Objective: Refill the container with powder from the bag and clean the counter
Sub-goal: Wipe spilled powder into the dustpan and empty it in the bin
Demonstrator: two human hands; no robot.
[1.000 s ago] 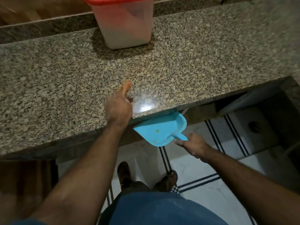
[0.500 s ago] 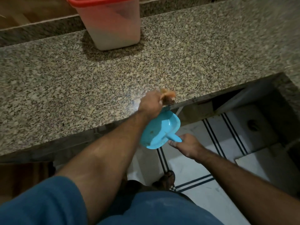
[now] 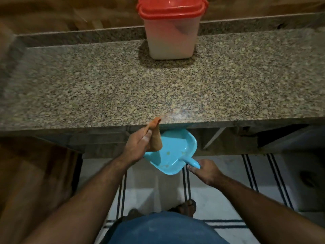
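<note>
A translucent container with a red lid stands shut at the back of the speckled granite counter, pale powder inside. Just below the counter's front edge my left hand grips a small orange cloth, which hangs over the edge and above a light blue dustpan. My right hand holds the dustpan by its handle, with the pan's mouth tucked under the counter lip. A few pale crumbs lie in the pan. No bag is in view.
Wooden panelling runs along the left below the counter. White floor tiles with dark stripes lie underfoot, and my feet show near the bottom. A raised granite ledge backs the counter.
My left hand slid off the counter top to below the front edge, the orange cloth now showing in it. The dustpan stayed under the lip. The camera shifted, centring the container.
</note>
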